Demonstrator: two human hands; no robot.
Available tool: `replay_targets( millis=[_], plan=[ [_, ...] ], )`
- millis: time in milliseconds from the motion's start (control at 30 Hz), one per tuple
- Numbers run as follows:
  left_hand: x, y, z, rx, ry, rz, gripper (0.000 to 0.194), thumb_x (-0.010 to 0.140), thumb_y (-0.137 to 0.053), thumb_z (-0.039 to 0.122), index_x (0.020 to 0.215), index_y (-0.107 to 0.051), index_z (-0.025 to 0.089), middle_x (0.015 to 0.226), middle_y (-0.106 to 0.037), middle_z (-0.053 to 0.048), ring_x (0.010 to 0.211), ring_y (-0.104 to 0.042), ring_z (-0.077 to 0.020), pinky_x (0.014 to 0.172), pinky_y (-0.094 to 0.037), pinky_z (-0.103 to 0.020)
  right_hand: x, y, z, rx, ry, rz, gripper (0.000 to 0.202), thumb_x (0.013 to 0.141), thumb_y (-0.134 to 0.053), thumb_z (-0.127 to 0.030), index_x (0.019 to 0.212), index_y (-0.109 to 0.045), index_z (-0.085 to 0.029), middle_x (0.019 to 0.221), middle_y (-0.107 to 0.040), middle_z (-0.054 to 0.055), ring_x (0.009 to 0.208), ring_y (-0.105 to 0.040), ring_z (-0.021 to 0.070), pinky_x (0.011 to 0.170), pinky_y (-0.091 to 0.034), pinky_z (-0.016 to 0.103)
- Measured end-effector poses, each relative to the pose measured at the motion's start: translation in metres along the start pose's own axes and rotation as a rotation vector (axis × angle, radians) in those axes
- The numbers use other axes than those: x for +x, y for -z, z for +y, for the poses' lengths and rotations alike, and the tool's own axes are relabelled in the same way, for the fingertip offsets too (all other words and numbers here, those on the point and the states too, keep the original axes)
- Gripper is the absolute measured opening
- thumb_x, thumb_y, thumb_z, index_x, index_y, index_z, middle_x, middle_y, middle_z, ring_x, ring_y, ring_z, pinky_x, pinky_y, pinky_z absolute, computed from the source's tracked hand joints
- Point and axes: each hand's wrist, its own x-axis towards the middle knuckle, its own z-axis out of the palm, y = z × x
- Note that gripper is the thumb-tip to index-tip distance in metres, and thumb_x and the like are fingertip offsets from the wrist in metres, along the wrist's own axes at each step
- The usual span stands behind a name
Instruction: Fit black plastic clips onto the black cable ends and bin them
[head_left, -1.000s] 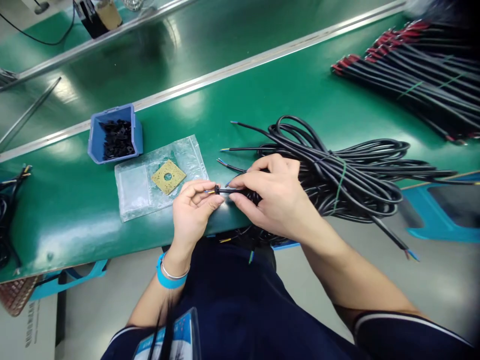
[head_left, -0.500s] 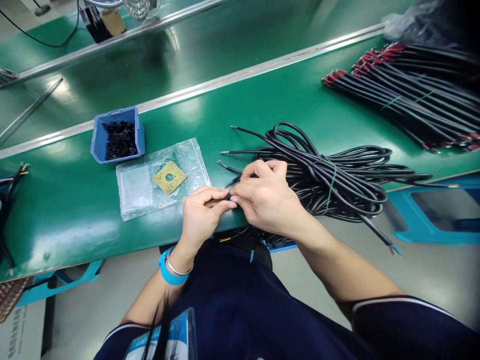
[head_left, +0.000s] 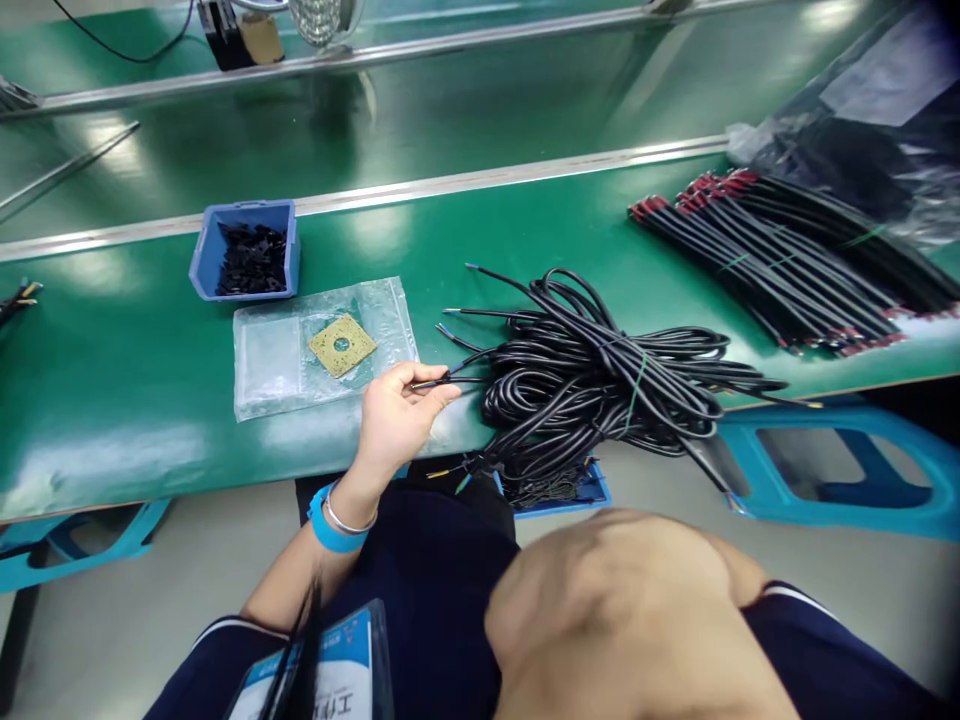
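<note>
Near the table's front edge, my left hand (head_left: 401,410) pinches the end of a black cable, with thin coloured wires showing at the fingertips. The cable runs right into a tangled pile of black cables (head_left: 570,385), part of it bound with a green tie. My right hand (head_left: 622,610) is close to the camera at the bottom, large and smeared by motion; its fingers cannot be made out. Behind my left hand, a yellow square plate (head_left: 325,348) with a round hole lies on a clear plastic bag (head_left: 268,367).
A blue bin (head_left: 292,268) of small black parts stands at the back left. Bundled black cables with red ends (head_left: 780,270) lie at the right. Below the edge are a blue tray (head_left: 596,490) and blue stools (head_left: 795,500).
My right hand has left the cable end and come down and back toward the camera. My left hand still holds the cable. The view has shifted slightly.
</note>
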Motion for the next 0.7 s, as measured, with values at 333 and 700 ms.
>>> replay_targets(
  millis=[333, 700],
  plan=[
    [-0.001, 0.000, 0.000, 0.015, -0.003, -0.010, 0.018, 0.067, -0.080, 0.020, 0.083, -0.072, 0.016, 0.092, -0.075, -0.006, 0.076, -0.071, -0.0190, 0.072, -0.058, -0.031, 0.001, 0.005, 0.001, 0.568, 0.012, -0.190, 0.059, 0.097, -0.024, -0.060, 0.096, -0.070, -0.023, 0.066, -0.069, 0.001, 0.057, -0.065, 0.0122, 0.059, -0.048, 0.022],
    [-0.004, 0.004, -0.001, 0.019, 0.040, -0.042, 0.020, 0.069, -0.080, 0.026, 0.087, -0.073, 0.017, 0.088, -0.072, -0.006, 0.070, -0.070, -0.0178, 0.065, -0.057, -0.028, 0.036, 0.041, 0.043, -0.278, 0.046, 0.771, 0.005, 0.087, -0.062, -0.027, 0.087, -0.066, -0.025, 0.075, -0.068, 0.003, 0.072, -0.059, 0.0196, 0.070, -0.048, 0.036]
  ],
)
